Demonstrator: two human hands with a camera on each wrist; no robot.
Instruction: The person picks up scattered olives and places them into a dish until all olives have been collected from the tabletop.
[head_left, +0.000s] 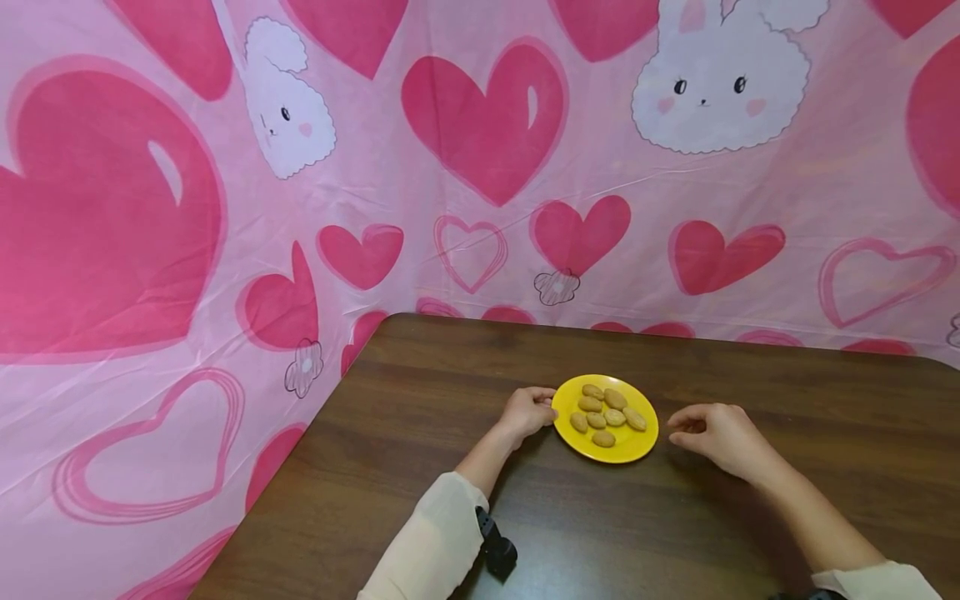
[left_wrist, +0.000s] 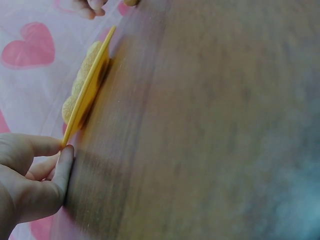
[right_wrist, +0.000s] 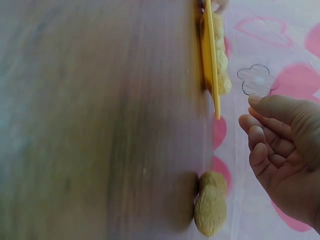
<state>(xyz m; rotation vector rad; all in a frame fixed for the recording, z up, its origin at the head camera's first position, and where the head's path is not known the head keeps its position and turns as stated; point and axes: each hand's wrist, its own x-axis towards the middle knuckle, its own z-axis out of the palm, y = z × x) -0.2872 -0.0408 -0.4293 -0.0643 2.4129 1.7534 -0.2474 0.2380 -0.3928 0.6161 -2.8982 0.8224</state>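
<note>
A round yellow plate (head_left: 637, 451) carries several tan, oval, rough-skinned pieces (head_left: 614, 417); they look like nuts or small potatoes, but the exact kind is unclear. At the plate's left rim, my left hand (head_left: 527, 414) pinches the edge between thumb and fingers, as the left wrist view (left_wrist: 35, 182) also shows. My right hand (head_left: 722, 433) hovers just right of the plate, apart from it, its fingers loosely bent and holding nothing. Below that hand in the right wrist view, two more tan pieces (right_wrist: 210, 207) lie on the table; the head view does not show them.
The brown wooden table (head_left: 420, 392) runs back to a pink cloth (head_left: 465, 275) with hearts and rabbits, which also hangs along the left side. A black wrist camera (head_left: 497, 546) sits on the left sleeve.
</note>
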